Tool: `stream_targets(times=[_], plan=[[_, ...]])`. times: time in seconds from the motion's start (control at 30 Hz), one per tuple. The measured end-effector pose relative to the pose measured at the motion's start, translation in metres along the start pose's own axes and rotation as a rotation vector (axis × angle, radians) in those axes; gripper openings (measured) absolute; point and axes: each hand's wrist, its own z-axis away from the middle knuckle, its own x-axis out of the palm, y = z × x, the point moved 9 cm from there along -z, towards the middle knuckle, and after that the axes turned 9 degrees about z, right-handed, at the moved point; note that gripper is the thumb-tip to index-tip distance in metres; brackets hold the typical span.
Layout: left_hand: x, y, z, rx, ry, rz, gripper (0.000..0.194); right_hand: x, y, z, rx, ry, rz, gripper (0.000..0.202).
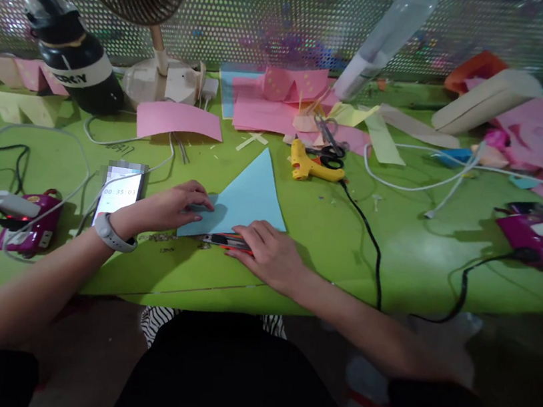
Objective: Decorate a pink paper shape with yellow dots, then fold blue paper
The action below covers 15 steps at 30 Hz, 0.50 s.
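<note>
A light blue sheet of paper, triangular in outline, lies on the green table with its point away from me. My left hand rests on the paper's left side, fingers stretched out and holding nothing. At the near edge of the paper, my right hand is closed around a slim red and black tool that looks like a utility knife. The tool lies along that edge, pointing left; its rear part is hidden under my fingers. My right fingertips also touch the paper's near edge.
Beyond the paper lie a yellow glue gun, black-handled scissors and pink paper. A phone and a purple power strip are on the left. Behind stand a fan and a dark bottle. Cables cross the table.
</note>
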Motion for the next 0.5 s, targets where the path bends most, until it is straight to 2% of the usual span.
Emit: stream_targets(times=[0.13,0.2,0.27,0.33,0.4,0.43,0.5], plan=[[-0.002,0.0,-0.001,0.014,0.011,-0.008,0.026,-0.003,-0.019,-0.004,-0.094,0.025,-0.029,0.043],[-0.002,0.001,0.0,0.003,0.014,-0.016,0.027,-0.011,-0.031,-0.001,-0.205,0.073,-0.094,0.042],[-0.004,0.003,0.001,-0.012,0.038,-0.039,0.03,-0.025,-0.031,0.004,-0.261,0.156,-0.148,0.04],[-0.012,0.005,0.004,-0.031,0.122,-0.099,0.04,-0.039,-0.01,0.007,-0.189,0.246,-0.171,0.038],[-0.02,0.003,0.005,-0.082,0.196,-0.179,0.054,-0.049,0.027,0.014,-0.013,0.317,-0.156,0.035],[-0.023,0.0,0.005,-0.116,0.2,-0.206,0.058,-0.051,0.05,0.019,0.095,0.333,-0.137,0.034],[-0.021,-0.006,0.002,-0.185,0.14,-0.199,0.06,-0.056,0.092,0.038,0.267,0.375,-0.077,0.028]])
